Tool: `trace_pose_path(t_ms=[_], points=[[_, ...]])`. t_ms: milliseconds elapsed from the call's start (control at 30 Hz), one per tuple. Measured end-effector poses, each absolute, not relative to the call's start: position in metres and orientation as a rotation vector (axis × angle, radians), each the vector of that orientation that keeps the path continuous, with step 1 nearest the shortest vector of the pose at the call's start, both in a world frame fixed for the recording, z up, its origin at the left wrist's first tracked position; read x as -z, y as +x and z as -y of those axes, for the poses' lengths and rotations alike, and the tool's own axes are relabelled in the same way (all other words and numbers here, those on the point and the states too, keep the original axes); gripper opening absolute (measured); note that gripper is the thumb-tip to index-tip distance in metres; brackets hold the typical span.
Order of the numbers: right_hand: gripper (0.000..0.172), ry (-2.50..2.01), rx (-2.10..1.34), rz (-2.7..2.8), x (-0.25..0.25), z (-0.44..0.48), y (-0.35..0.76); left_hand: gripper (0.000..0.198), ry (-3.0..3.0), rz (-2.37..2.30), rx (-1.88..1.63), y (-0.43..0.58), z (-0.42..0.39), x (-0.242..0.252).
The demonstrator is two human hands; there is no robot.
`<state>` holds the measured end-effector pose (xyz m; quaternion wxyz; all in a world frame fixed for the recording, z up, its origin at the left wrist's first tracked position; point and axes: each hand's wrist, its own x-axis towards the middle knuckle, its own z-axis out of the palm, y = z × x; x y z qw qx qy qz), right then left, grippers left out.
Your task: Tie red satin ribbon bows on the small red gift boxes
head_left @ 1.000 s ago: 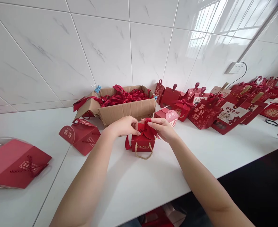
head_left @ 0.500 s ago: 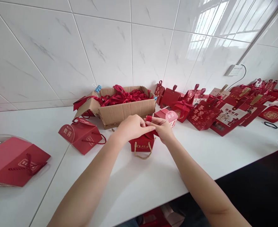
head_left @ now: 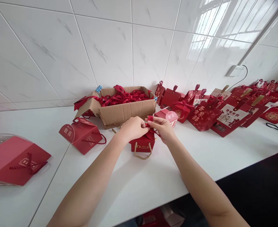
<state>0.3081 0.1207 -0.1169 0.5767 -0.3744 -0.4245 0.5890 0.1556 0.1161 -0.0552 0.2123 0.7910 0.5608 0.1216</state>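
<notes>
In front of me on the white table stands a small red gift box (head_left: 142, 145) with gold lettering and a gold rope handle drooping at its front. Above its top, my left hand (head_left: 134, 128) pinches part of a red ribbon (head_left: 150, 118). My right hand (head_left: 163, 128) grips the same ribbon, a loop of it showing between the fingers. Both hands are close together, with the fingertips nearly meeting. The left fingers partly hide the ribbon and the box's upper edge.
Behind the hands, a cardboard box (head_left: 127, 115) holds tangled red ribbons (head_left: 129, 96). A red box with rope handle (head_left: 84, 137) and flat folded red boxes (head_left: 20, 160) lie to the left. Several red gift boxes (head_left: 204, 115) line the right side. A pink-flapped box (head_left: 166, 115) sits behind my right hand.
My left thumb has drawn back from the right fingers, curling in with the ribbon. More of the ribbon shows between the hands. The gift box has stayed in place.
</notes>
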Motion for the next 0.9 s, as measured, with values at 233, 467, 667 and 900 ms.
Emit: trace_pose_path(t_ms=[233, 467, 667, 900], points=[[0.035, -0.893, -1.364, 0.986, 0.116, -0.119, 0.306, 0.016, 2.162, -1.465, -0.464, 0.146, -0.115, 0.046], [0.033, -0.869, -1.347, 0.928, 0.116, -0.117, 0.301, 0.020, 1.938, -1.379, -0.616, 0.148, -0.117, 0.050], [0.030, -0.827, -1.283, 0.920, 0.122, -0.120, 0.297, 0.015, 1.603, -1.318, -0.555, 0.157, -0.118, 0.050], [0.030, -0.857, -1.267, 0.938, 0.124, -0.120, 0.296, 0.014, 1.994, -1.326, -0.249, 0.147, -0.101, 0.037]])
